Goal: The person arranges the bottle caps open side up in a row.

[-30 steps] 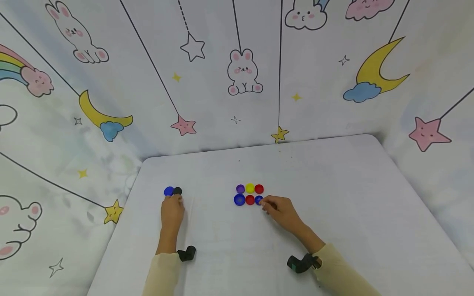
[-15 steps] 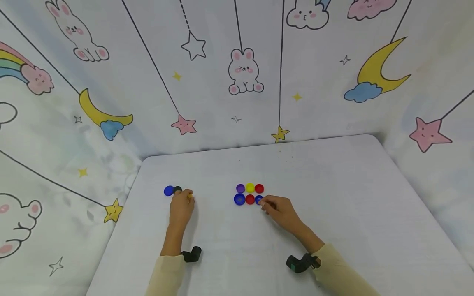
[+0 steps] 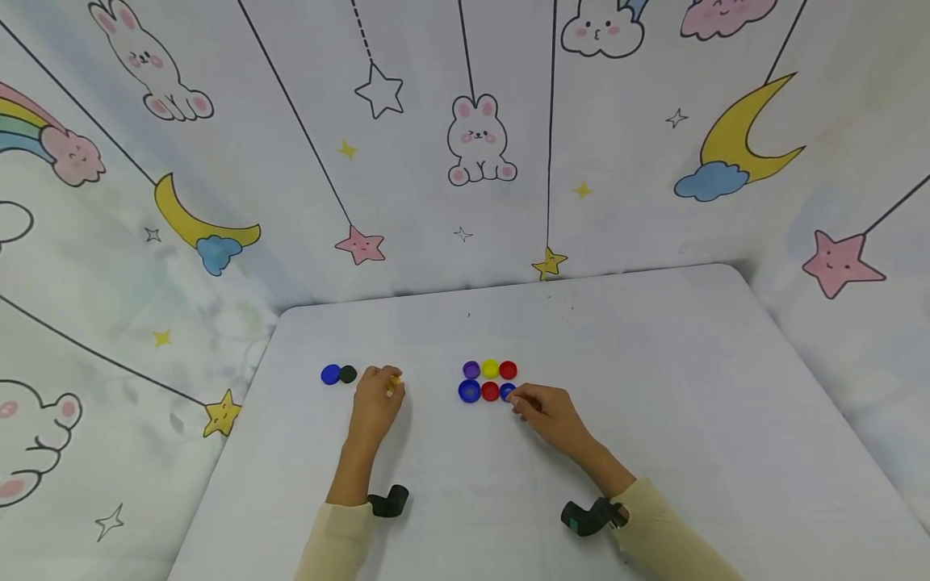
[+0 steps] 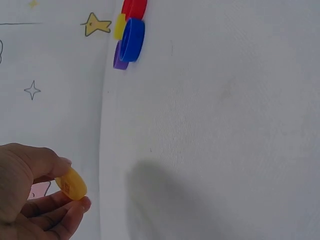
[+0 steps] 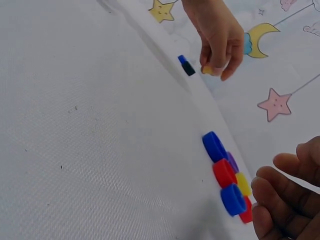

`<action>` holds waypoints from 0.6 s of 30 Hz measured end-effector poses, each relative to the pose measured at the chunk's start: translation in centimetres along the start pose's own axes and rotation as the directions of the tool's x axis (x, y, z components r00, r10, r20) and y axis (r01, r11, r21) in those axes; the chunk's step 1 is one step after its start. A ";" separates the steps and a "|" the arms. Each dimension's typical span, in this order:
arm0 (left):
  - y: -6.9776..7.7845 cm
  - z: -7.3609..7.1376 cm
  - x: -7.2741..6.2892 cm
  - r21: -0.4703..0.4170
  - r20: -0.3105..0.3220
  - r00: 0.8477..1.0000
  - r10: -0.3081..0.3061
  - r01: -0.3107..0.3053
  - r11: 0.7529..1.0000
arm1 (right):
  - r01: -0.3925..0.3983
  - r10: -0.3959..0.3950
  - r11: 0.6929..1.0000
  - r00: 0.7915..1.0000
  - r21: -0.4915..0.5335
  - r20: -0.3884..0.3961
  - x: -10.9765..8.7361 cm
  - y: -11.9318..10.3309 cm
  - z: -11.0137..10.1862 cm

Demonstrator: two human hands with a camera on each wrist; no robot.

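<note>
My left hand (image 3: 378,402) pinches a yellow bottle cap (image 4: 73,184) between thumb and fingertips, raised above the table. To its left lie a blue cap (image 3: 330,374) and a black cap (image 3: 348,374), side by side. My right hand (image 3: 546,413) hovers beside the grouped caps, fingers loosely curled around nothing in the right wrist view. The back row has a purple cap (image 3: 471,369), a yellow cap (image 3: 490,369) and a red cap (image 3: 508,369). In front sit a larger blue cap (image 3: 469,391), a red cap (image 3: 490,391) and a small blue cap (image 3: 506,391), partly covered by my right fingertips.
A white-covered table (image 3: 654,347) carries the caps. Behind it and along its sides stands a white cloth backdrop (image 3: 407,186) printed with bunnies, stars and moons. Each wrist wears a small black camera (image 3: 389,501).
My left hand has moved right, away from the blue and black caps, carrying the yellow cap. My right hand has stayed where it was, and the grouped caps have not moved.
</note>
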State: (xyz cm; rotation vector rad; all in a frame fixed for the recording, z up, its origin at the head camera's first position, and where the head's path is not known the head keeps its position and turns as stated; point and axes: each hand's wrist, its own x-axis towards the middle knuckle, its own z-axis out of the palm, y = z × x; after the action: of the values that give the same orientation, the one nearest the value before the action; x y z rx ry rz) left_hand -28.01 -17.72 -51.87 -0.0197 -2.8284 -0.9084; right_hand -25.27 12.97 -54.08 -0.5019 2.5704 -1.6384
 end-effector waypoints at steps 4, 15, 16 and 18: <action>0.5 0.3 0.0 -0.004 -0.013 1.000 0.022 -0.022 1.000 | 0.007 -0.007 1.000 1.000 0.007 0.005 0.0 0.1 0.1; 0.7 1.3 -0.3 -0.052 -0.009 0.992 0.125 -0.126 0.991 | 0.002 -0.002 1.000 1.000 0.006 0.013 0.0 0.1 0.2; 0.8 1.4 -0.3 -0.056 -0.004 0.990 0.143 -0.143 0.988 | 0.005 -0.005 1.000 1.000 0.005 0.013 0.0 0.1 0.2; 0.8 1.7 -0.4 -0.068 0.007 0.984 0.176 -0.175 0.982 | 0.010 -0.010 1.000 1.000 0.011 0.014 0.0 0.0 0.2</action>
State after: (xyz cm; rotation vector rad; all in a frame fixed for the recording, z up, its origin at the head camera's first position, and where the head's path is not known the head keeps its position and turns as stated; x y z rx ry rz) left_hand -27.85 -16.05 -52.81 -0.2801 -2.7521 -0.9652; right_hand -25.24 12.78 -54.16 -0.5238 2.5517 -1.6451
